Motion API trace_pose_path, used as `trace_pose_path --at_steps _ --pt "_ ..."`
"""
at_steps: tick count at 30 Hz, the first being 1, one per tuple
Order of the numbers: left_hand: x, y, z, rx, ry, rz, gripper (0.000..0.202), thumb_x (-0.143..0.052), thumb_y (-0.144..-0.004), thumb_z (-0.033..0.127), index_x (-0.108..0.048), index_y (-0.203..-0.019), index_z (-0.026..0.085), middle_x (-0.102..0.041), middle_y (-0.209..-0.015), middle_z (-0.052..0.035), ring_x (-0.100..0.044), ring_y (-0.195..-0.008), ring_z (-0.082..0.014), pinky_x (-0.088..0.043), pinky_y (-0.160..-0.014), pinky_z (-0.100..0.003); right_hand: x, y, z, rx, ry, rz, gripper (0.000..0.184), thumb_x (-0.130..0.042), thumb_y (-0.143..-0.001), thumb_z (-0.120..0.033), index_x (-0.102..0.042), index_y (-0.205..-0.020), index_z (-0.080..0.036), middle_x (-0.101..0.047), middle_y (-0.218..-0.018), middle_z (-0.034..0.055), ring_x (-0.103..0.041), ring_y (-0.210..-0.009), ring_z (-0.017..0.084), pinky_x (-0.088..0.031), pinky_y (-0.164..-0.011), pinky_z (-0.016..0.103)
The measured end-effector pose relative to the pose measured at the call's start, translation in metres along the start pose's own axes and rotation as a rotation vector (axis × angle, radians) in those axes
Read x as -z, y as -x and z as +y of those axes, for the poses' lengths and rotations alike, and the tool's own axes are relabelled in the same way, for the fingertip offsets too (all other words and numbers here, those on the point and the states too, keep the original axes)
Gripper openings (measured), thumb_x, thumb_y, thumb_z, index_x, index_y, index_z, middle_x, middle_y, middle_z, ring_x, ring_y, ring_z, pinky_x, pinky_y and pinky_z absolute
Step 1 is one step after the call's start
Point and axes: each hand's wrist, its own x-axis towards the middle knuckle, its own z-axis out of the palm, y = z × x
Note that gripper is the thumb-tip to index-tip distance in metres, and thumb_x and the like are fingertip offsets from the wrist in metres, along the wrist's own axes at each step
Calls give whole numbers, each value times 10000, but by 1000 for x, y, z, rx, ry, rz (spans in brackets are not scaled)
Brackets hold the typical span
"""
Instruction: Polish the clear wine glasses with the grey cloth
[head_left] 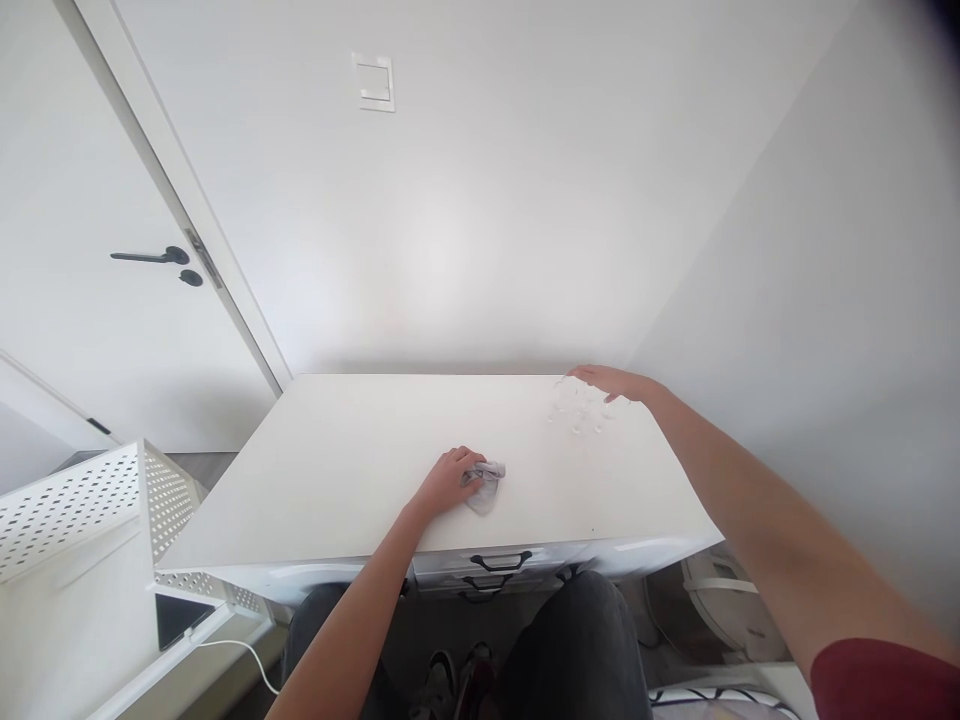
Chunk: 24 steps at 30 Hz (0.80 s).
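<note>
My left hand (450, 478) rests on the white top of a drawer cabinet (360, 450), its fingers closed over a crumpled pale grey cloth (486, 490). Part of the cloth sticks out to the right of the fingers and lies on the surface. At the back right corner, my right hand (611, 381) is stretched out with fingers extended and nothing visible gripped. Just in front of it and to its left is a scatter of small clear marks (577, 412); whether they are water drops or transparent bits I cannot tell.
A white door with a black handle (154, 256) stands at left, and a switch (374, 83) is on the wall. Black drawer pulls (501, 562) face my knees. White perforated panels (71, 508) and a white cable (240, 645) are lower left; a pale bin-like object (727, 600) sits lower right.
</note>
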Motion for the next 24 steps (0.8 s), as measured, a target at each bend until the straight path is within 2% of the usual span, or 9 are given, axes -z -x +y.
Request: trace_pose_path --at_steps 3,6,10,13,16,21,24 --pt "1 0 1 3 4 -1 327 -604 -948 288 -652 -1272 279 -661 -1211 -74 -621 -1129 -267 -491 -1013 -449 -1 4 -4 -34 -32 -106 582 -426 -951 -681 -611 -1397 -356 -541 -1558 112 -659 -1229 359 -641 -807 444" --pt "1 0 1 -2 6 1 308 -604 -953 302 -653 -1257 287 -663 -1201 -69 -621 -1116 -264 -492 -1004 -441 1 5 -8 -75 -57 -160 576 -478 -937 -644 -551 -1443 -378 -548 -1547 103 -645 -1263 345 -624 -884 450" --pt "-1 0 -2 3 -3 7 307 -611 -946 294 -656 -1249 294 -663 -1184 -64 -620 -1100 -261 -493 -996 -437 5 6 -11 -48 -62 -222 602 -603 -868 -490 -539 -1461 -411 -535 -1552 80 -576 -1354 343 -615 -918 433" --pt "-3 0 -3 -4 -2 20 307 -619 -939 288 -661 -1243 293 -663 -1179 -65 -620 -1102 -261 -488 -1003 -436 5 10 -10 -1 -33 -258 722 -675 -769 -345 -534 -1470 -447 -539 -1535 71 -602 -1299 329 -626 -891 421" --pt "-4 0 -5 -9 3 19 304 -617 -941 288 -665 -1241 283 -663 -1185 -71 -615 -1105 -264 -481 -1005 -438 2 12 -6 52 -24 -238 773 -677 -724 -274 -531 -1462 -455 -532 -1535 65 -640 -1227 308 -637 -845 395" --pt "-6 0 -8 -19 -6 24 307 -624 -948 310 -666 -1250 275 -661 -1187 -78 -616 -1077 -256 -482 -990 -428 -7 7 -1 121 -14 -190 429 -699 -681 -233 -723 -1102 -314 -605 -1427 83 -635 -1227 319 -629 -728 303" --pt "-6 0 -9 -31 -16 25 312 -622 -955 315 -655 -1262 270 -662 -1202 -81 -612 -1095 -257 -473 -1004 -426 -13 2 -4 104 -46 -112 256 -733 -675 -224 -738 -930 -248 -672 -1268 111 -682 -1049 287 -620 -656 301"
